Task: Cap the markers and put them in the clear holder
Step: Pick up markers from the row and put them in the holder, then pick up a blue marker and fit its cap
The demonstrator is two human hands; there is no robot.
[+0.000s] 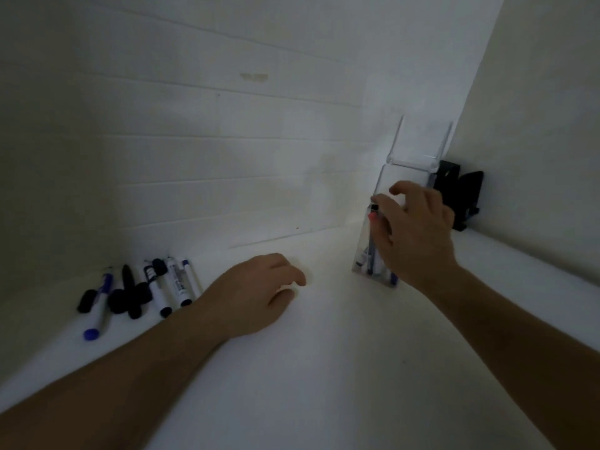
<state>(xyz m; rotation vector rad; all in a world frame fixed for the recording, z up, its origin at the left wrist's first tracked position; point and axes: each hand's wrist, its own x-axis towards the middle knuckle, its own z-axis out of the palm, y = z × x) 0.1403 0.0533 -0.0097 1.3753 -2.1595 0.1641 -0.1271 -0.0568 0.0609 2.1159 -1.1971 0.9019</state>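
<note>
The clear holder [383, 180] stands upright on the white table at the right, with a few markers inside, one with a red end [372, 216]. My right hand [418, 235] is at the holder's front, its index finger and thumb pinching a black-capped marker [375, 207] that stands in the holder. Palm down on the table in the middle rests my left hand [259, 293], fingers loosely curled and nothing seen in it. Left of it lies a group of markers [175, 284], among them a blue-capped one [97, 306] and a few loose black caps [130, 300].
A white brick wall [194, 141] closes the back, and another wall meets it at the right. A black bracket-like object [461, 196] sits in the corner behind the holder. The white table [324, 368] stretches toward me between my forearms.
</note>
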